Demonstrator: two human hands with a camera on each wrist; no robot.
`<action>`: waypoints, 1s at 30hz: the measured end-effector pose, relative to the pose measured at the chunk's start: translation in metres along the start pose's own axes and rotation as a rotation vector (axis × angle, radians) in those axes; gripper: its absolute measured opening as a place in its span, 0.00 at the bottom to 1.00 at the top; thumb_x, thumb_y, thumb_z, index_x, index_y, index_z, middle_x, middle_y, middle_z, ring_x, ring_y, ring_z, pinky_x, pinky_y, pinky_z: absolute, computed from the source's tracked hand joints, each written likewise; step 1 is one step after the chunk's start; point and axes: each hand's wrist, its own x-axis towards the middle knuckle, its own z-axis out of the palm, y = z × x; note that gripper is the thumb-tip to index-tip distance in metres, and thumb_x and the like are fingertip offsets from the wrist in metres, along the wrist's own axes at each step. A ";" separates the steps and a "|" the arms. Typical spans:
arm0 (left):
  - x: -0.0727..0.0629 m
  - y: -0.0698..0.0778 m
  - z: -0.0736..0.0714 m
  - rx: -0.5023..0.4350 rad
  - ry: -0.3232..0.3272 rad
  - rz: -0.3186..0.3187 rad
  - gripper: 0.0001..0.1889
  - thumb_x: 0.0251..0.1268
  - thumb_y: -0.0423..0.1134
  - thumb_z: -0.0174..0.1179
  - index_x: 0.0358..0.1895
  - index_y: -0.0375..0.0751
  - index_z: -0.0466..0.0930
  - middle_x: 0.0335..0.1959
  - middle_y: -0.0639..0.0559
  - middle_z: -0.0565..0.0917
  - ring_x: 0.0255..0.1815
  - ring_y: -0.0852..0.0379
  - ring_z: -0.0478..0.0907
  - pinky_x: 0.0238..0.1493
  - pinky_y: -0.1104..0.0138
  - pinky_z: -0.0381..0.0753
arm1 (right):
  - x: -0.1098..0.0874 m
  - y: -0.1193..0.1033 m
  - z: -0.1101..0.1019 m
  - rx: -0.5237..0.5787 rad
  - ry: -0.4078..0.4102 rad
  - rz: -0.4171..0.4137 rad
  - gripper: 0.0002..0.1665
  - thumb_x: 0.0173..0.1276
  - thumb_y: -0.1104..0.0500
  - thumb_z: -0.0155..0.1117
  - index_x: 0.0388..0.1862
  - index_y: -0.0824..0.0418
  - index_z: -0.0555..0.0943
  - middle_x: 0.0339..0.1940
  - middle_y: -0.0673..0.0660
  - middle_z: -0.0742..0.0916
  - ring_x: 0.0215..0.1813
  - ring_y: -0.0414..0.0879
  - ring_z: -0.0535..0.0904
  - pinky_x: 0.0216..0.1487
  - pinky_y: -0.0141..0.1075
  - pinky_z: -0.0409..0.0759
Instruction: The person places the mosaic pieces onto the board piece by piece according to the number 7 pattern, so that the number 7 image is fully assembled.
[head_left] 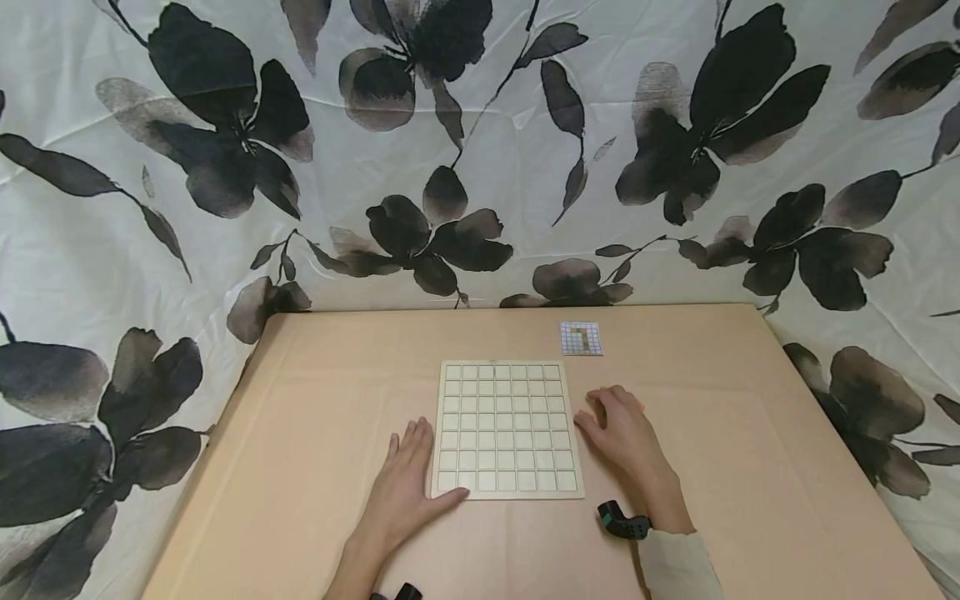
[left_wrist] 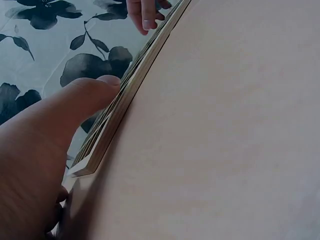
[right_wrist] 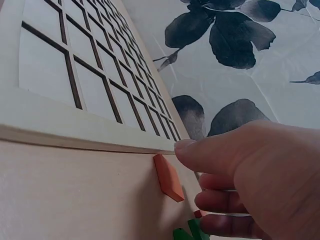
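Straight-fingered, the left hand (head_left: 405, 475) rests its thumb at the near edge of a pale, wood-like grid board (head_left: 507, 429); light pressure should steady it. Just right of the board, the loosely curled, empty right hand (head_left: 626, 433) is near a flat orange tile (right_wrist: 169, 178), best pinched by its edges.

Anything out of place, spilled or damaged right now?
Nothing looks spilled or damaged. Mildly odd: a small orange block sits loose outside the pale rectangular grid board, near the right hand, not seated in any cell.
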 end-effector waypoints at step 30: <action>-0.005 -0.006 -0.001 0.020 -0.045 0.016 0.62 0.43 0.78 0.65 0.75 0.34 0.62 0.79 0.42 0.59 0.83 0.48 0.51 0.86 0.56 0.47 | -0.007 -0.001 0.003 0.040 -0.092 -0.054 0.14 0.66 0.56 0.72 0.43 0.65 0.82 0.38 0.55 0.79 0.39 0.46 0.72 0.39 0.35 0.77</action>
